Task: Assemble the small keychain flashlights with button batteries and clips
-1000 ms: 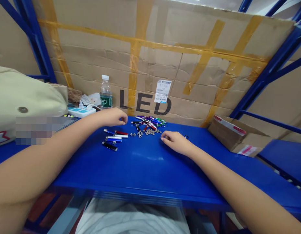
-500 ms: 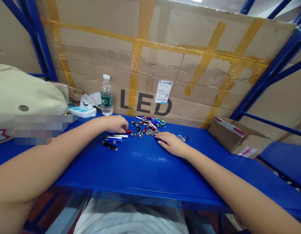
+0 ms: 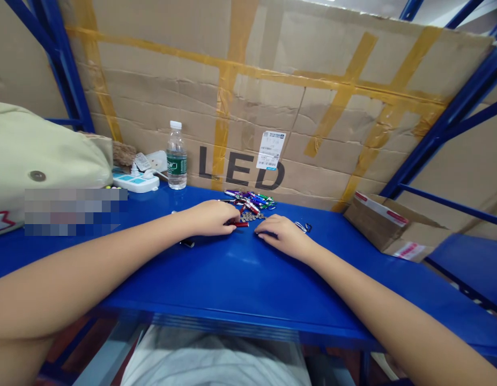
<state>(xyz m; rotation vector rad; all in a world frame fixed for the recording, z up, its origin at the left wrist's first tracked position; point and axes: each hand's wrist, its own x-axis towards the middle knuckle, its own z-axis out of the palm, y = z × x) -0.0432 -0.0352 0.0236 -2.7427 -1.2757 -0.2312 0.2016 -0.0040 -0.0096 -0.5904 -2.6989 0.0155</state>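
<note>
Left end: pale bag (image 3: pixel 63 145), one, by the blue table (image 3: pixel 232 289). Next: power strip (image 3: pixel 135 182), plugs in; water bottle (image 3: pixel 177 161), upright, green label. Near side of the left wrist: black tube (image 3: pixel 187 243), partly hidden. Left hand (image 3: pixel 216 218): fingers curled round a red tube (image 3: pixel 242 224), its end poking out rightward; touching the tabletop or not, I cannot tell. Advisable, to my mind: a light grip, tube low and level, so that it neither rolls nor scatters the small parts. Centre, far side: heap of coloured tubes (image 3: pixel 254 201); just nearer, silver discs (image 3: pixel 251 216), loose. Right hand (image 3: pixel 283 235): fingers bent, tips near the discs; whether they pinch anything, I cannot tell; best held steady. Beyond: looped pieces (image 3: pixel 300 226), small. Right end: open carton (image 3: pixel 387 228), one
</note>
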